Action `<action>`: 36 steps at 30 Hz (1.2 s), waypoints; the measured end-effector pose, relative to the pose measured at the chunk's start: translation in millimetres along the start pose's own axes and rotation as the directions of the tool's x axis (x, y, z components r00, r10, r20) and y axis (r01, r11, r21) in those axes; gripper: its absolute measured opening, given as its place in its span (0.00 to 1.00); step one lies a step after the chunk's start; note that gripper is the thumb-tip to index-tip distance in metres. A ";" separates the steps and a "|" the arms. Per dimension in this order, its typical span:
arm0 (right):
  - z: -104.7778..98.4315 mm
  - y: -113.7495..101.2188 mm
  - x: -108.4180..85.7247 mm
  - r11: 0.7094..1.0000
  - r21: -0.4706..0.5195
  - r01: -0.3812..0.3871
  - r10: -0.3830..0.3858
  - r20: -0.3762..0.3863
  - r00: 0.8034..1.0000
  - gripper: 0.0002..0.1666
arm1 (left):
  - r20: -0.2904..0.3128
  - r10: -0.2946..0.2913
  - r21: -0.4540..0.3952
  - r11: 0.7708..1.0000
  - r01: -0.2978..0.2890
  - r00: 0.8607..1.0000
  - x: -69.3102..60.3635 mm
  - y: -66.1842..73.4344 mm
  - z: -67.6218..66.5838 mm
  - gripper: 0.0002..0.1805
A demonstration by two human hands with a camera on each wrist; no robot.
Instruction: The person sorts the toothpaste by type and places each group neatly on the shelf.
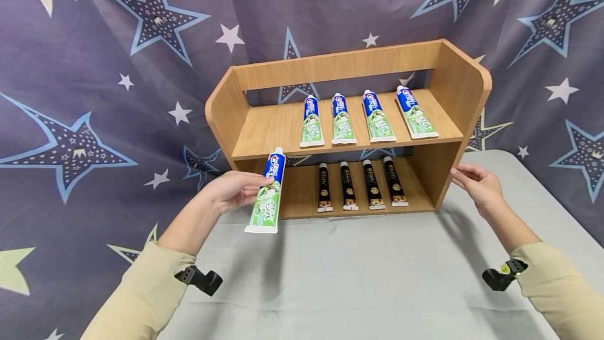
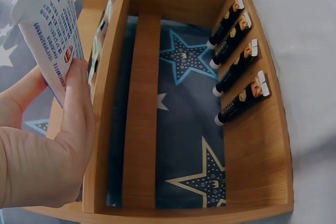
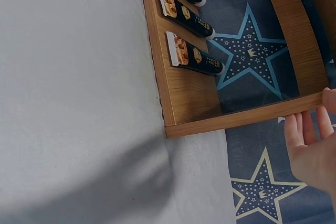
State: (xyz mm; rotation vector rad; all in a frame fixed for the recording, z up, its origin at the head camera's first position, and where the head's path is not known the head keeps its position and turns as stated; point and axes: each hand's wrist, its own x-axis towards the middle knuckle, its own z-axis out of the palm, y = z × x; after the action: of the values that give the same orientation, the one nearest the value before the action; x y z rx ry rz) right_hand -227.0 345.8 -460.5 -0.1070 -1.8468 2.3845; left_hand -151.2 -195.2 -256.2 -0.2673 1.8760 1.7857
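My left hand (image 1: 236, 189) pinches a blue-and-green toothpaste tube (image 1: 268, 198), cap up, in front of the shelf's left end. In the left wrist view the tube's white printed back (image 2: 52, 30) faces the camera, held by the left hand (image 2: 52, 135). My right hand (image 1: 480, 187) is at the wooden shelf's right side panel (image 1: 460, 98). The right wrist view shows that hand (image 3: 315, 145) with its thumb at the panel's front edge and its fingers against the outer face. Several matching toothpaste tubes (image 1: 342, 122) lie in a row on the upper board.
Several black toothpaste tubes (image 1: 348, 188) lie side by side on the lower board. The shelf stands on a grey-covered table (image 1: 358, 277), before a dark curtain (image 1: 155, 83) with stars. Left of the upper row is a stretch of bare board (image 1: 269, 127).
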 end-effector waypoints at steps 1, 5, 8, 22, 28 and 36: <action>-4.6 4.5 4.5 1.000 -0.001 -0.005 0.005 0.000 1.000 0.11 | -0.003 -0.007 0.004 1.000 0.007 1.000 0.5 1.9 0.3 0.04; -18.3 21.7 20.2 0.999 -0.034 -0.013 0.012 -0.048 0.999 0.14 | -0.016 -0.033 0.015 0.999 0.033 0.999 4.3 7.5 1.2 0.04; -22.2 27.2 24.6 1.000 -0.013 -0.016 0.015 -0.053 0.998 0.16 | -0.031 -0.044 0.019 0.999 0.045 0.999 7.6 11.9 2.2 0.04; 18.5 -18.4 -18.5 0.999 0.047 0.027 -0.028 0.011 1.000 0.09 | -0.045 -0.063 0.017 0.998 0.064 0.997 25.2 36.7 -0.5 0.06; 40.8 -40.8 -39.3 1.000 -0.014 0.007 -0.007 -0.015 1.000 0.10 | -0.074 -0.074 0.023 0.997 0.076 0.994 36.0 48.4 -1.6 0.10; 36.1 -36.6 -34.0 0.999 -0.041 0.004 -0.005 -0.008 1.000 0.09 | -0.110 -0.108 -0.009 0.994 0.108 0.988 41.8 69.8 2.1 0.27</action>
State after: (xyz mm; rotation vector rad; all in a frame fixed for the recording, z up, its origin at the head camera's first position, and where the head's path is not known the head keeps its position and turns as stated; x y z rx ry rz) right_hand -196.1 315.4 -416.7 -0.1155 -1.8908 2.3406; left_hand -219.9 -176.8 -216.6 -0.4684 1.8963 1.7327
